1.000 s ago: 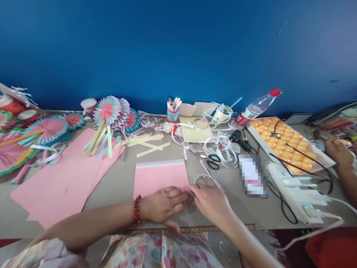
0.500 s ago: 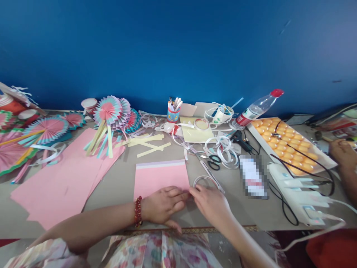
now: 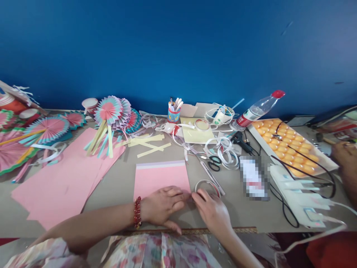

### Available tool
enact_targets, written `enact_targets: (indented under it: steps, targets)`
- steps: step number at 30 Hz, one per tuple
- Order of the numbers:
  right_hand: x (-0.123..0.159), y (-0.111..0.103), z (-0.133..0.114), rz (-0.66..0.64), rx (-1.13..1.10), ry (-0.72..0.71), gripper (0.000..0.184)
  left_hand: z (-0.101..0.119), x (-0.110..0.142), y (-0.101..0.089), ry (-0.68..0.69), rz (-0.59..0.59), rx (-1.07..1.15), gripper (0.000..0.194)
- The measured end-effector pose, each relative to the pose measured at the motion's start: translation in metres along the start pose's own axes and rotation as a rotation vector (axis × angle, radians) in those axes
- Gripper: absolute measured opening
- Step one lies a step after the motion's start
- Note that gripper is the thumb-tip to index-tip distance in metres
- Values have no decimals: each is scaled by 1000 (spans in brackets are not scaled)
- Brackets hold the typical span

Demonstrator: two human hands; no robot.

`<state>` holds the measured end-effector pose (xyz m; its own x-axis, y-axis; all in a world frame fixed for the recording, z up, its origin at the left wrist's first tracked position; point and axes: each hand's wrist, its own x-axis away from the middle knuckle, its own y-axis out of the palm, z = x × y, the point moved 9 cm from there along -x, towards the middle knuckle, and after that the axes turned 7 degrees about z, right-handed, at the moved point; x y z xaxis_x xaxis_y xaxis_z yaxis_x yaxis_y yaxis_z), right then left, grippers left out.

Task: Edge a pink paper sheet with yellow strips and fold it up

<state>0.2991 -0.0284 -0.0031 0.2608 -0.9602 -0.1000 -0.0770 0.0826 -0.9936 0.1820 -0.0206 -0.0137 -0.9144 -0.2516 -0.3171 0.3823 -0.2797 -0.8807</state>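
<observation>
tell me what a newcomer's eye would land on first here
Probably the pleated paper fans in pink, blue and lilac, clustered at the table's left before the blue wall. The rows of glossy orange domes on the right, beside the red-capped plastic bottle, might come next. Front and centre, the left hand lies on a pink paper sheet, the right hand by its right edge.

Items you see only in part
Pink paper [image 3: 160,176]: lower part under your left hand [image 3: 164,208]; whether your right hand [image 3: 213,214] pinches it, you cannot tell. White ring [image 3: 206,181]: near side behind your right hand. Flat item [image 3: 253,178]: blurred into blocks, unreadable. Co-worker's hand [image 3: 346,156]: blurred, cut by right edge. Green-rimmed fan [image 3: 8,155]: cut by left edge.
</observation>
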Motion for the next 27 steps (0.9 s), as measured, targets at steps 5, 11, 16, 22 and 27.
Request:
enact_targets:
  steps: [5, 11, 16, 22, 27]
  targets:
    - [10, 0, 3, 106, -41, 21, 27, 0, -1, -2, -2, -9, 8, 79]
    - [12, -1, 6, 144, -114, 42, 28, 1, 0, 0, 7, -38, 4, 78]
    - [10, -4, 7, 134, -178, 90, 28, 1, 0, 0, 4, -33, -2, 77]
    - [8, -6, 8, 105, -234, 162, 28, 1, -1, -2, -3, -17, 4, 78]
    - [12, -7, 11, 130, -259, 195, 29, 1, -1, -3, -14, -27, 5, 79]
